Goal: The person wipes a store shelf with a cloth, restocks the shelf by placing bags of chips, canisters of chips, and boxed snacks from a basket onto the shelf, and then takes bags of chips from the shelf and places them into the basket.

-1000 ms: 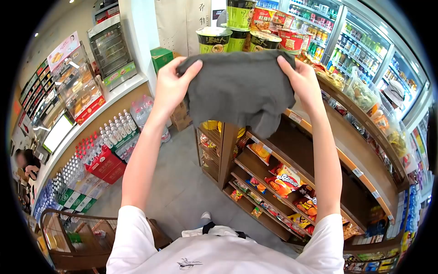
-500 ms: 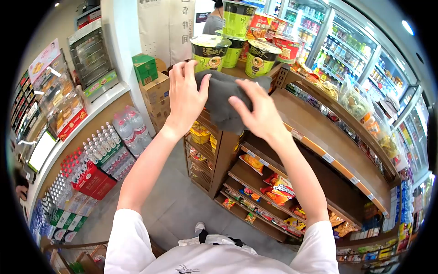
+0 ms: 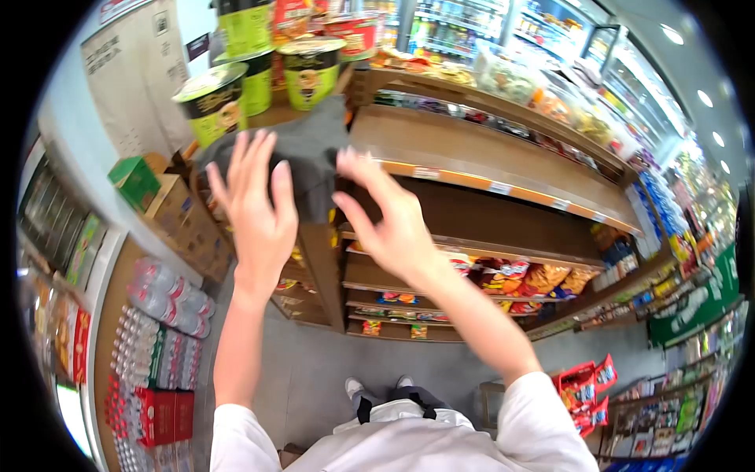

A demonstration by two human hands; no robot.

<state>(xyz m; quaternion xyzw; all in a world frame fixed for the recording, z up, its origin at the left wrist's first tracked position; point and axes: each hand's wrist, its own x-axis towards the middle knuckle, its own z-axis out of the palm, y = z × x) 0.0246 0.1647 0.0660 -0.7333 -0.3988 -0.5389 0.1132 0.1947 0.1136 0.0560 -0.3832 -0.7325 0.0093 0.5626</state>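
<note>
A dark grey cloth (image 3: 314, 149) lies draped over the end of the wooden shelf unit, hanging down past its top edge. My left hand (image 3: 255, 208) is over the cloth's near left part, fingers stretched and spread; whether it presses on the fabric is unclear. At the cloth's right edge is my right hand (image 3: 389, 216), its thumb held away from the fingers and its fingertips blurred. Just behind the cloth stand green and black instant noodle cups (image 3: 311, 75), some stacked. A red noodle cup (image 3: 351, 35) is beside them.
To the right runs a brown top shelf (image 3: 487, 149), with snack bags (image 3: 503, 275) on lower levels. Cardboard boxes (image 3: 185, 216) and a green box (image 3: 135, 181) stand left of the unit. Packs of bottled drinks (image 3: 169, 299) line the counter. Lit fridges (image 3: 456, 27) are behind.
My view has turned right, so the shelf and cups appear farther left. Both hands stay at the cloth; the left fingers are now stretched more upward over it.
</note>
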